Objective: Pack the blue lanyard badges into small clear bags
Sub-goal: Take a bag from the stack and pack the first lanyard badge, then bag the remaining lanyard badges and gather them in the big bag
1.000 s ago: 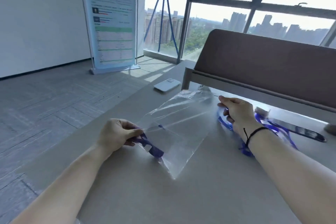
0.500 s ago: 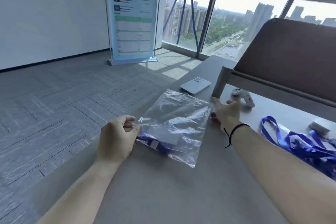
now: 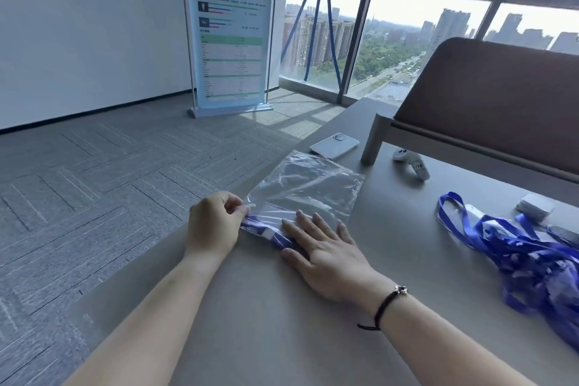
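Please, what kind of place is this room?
Probably a high-rise office: a large window overlooks city towers from high up, a printed banner stand stands on grey carpet tiles.

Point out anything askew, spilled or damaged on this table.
Nothing looks damaged or spilled. The only disorder is the pile of blue lanyards at the right, lying tangled. The clear bag lies crinkled but intact, with a lanyard badge inside.

- An office high up in a tower is showing here: floor-to-ceiling windows (image 3: 407,41) are overlooking city blocks far below.
- Grey carpet tiles (image 3: 109,182) are covering the floor.
- A printed roll-up banner (image 3: 230,31) is standing at the far wall.
- A grey counter (image 3: 282,323) is carrying a phone (image 3: 334,145).
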Demonstrator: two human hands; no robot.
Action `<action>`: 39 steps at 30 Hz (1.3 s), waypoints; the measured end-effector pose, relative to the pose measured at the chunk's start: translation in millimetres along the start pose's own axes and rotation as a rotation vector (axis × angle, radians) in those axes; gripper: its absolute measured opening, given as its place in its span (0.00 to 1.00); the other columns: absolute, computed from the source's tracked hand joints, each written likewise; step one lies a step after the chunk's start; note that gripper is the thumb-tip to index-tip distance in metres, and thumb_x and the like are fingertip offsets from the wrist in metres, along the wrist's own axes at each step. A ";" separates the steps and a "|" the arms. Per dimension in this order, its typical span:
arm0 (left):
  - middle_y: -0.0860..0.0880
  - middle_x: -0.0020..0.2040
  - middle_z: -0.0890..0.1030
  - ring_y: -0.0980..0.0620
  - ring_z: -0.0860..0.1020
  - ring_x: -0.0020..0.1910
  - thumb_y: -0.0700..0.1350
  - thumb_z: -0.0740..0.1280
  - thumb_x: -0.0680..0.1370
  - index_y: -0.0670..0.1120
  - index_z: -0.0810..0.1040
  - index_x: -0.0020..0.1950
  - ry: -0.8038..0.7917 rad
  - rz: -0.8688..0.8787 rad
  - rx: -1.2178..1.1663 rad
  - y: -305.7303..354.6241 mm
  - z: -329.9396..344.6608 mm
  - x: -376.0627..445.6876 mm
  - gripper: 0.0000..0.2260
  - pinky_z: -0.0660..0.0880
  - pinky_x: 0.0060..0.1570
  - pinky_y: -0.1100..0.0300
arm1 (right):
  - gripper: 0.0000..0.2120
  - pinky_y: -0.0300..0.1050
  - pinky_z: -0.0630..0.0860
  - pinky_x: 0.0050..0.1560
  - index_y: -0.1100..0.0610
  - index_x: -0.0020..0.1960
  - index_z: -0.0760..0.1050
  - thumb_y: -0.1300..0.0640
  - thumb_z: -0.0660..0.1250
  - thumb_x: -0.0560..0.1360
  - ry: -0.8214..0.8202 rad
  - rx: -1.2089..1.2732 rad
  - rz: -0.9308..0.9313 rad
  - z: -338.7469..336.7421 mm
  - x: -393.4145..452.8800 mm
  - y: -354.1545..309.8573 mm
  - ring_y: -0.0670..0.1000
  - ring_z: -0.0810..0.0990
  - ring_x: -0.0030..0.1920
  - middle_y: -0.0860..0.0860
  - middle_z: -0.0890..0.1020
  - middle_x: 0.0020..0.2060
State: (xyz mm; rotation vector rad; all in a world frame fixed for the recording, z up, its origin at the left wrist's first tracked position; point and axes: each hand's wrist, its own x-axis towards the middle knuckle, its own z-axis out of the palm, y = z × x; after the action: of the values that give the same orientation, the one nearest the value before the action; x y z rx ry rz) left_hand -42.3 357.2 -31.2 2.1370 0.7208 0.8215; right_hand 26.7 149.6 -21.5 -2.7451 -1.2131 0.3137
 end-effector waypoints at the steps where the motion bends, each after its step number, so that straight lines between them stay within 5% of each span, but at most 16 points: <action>1: 0.49 0.38 0.85 0.48 0.82 0.40 0.45 0.77 0.72 0.44 0.84 0.43 0.006 -0.001 0.005 -0.1 0.4 0.8 0.06 0.75 0.44 0.60 | 0.30 0.54 0.33 0.78 0.33 0.78 0.40 0.29 0.42 0.79 0.002 -0.022 0.006 1.7 0.3 -0.8 0.43 0.36 0.79 0.37 0.40 0.79; 6: 0.45 0.41 0.86 0.46 0.80 0.41 0.46 0.75 0.74 0.43 0.83 0.43 0.032 -0.009 0.080 0.8 2.9 0.6 0.07 0.69 0.43 0.60 | 0.37 0.46 0.39 0.79 0.37 0.80 0.47 0.26 0.52 0.75 0.134 0.163 -0.025 -0.4 -7.1 -1.9 0.41 0.42 0.79 0.37 0.49 0.80; 10: 0.39 0.52 0.83 0.37 0.78 0.54 0.48 0.74 0.74 0.43 0.83 0.50 0.062 0.112 0.219 11.8 11.1 -19.9 0.09 0.72 0.55 0.49 | 0.27 0.22 0.62 0.61 0.41 0.73 0.69 0.42 0.70 0.76 0.321 0.686 0.077 -5.9 -48.1 16.8 0.36 0.71 0.67 0.34 0.73 0.64; 14: 0.43 0.62 0.79 0.38 0.74 0.62 0.49 0.76 0.71 0.48 0.84 0.53 0.021 0.301 0.309 55.9 34.1 -54.8 0.12 0.72 0.58 0.44 | 0.21 0.29 0.62 0.69 0.40 0.68 0.73 0.48 0.71 0.76 0.394 0.648 0.103 -3.0 -102.3 57.5 0.32 0.68 0.68 0.31 0.71 0.67; 20: 0.48 0.56 0.82 0.44 0.79 0.57 0.48 0.73 0.74 0.48 0.83 0.54 -0.337 0.596 0.012 145.1 99.5 -120.0 0.10 0.74 0.59 0.54 | 0.18 0.31 0.70 0.60 0.41 0.65 0.75 0.50 0.71 0.76 0.547 0.624 0.357 -19.5 -192.1 124.6 0.41 0.76 0.65 0.37 0.79 0.62; 24: 0.51 0.57 0.80 0.49 0.78 0.59 0.52 0.70 0.76 0.50 0.82 0.57 -0.516 0.620 -0.089 186.9 135.7 -165.1 0.12 0.76 0.58 0.54 | 0.17 0.43 0.75 0.64 0.42 0.63 0.77 0.50 0.73 0.75 0.671 0.654 0.513 -19.0 -241.0 158.5 0.37 0.77 0.60 0.37 0.81 0.56; 28: 0.55 0.59 0.79 0.53 0.75 0.62 0.51 0.70 0.77 0.52 0.80 0.60 -0.614 0.628 -0.107 206.5 159.1 -192.2 0.12 0.75 0.59 0.56 | 0.17 0.23 0.70 0.50 0.43 0.62 0.78 0.53 0.73 0.75 0.747 0.632 0.563 -17.5 -276.2 175.6 0.28 0.75 0.52 0.36 0.82 0.53; 32: 0.55 0.61 0.79 0.55 0.74 0.63 0.51 0.69 0.77 0.52 0.80 0.61 -0.677 0.586 -0.109 218.3 175.5 -210.0 0.13 0.70 0.62 0.61 | 0.14 0.20 0.66 0.46 0.47 0.58 0.80 0.58 0.73 0.74 0.841 0.557 0.605 -13.8 -294.4 191.0 0.29 0.76 0.50 0.37 0.82 0.51; 39: 0.51 0.65 0.75 0.49 0.71 0.67 0.56 0.68 0.76 0.54 0.70 0.73 -0.625 0.498 0.063 226.7 206.5 -217.9 0.26 0.68 0.68 0.54 | 0.21 0.36 0.63 0.66 0.46 0.67 0.75 0.47 0.70 0.74 0.640 0.325 0.664 2.4 -296.4 207.7 0.44 0.72 0.67 0.41 0.77 0.63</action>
State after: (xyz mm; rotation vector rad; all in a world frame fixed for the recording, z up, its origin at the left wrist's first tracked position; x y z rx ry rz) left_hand 22.4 -13.3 -35.9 2.4759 -0.1151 0.3169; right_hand -19.8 -209.3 -23.4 -2.5437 -0.0783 -0.2808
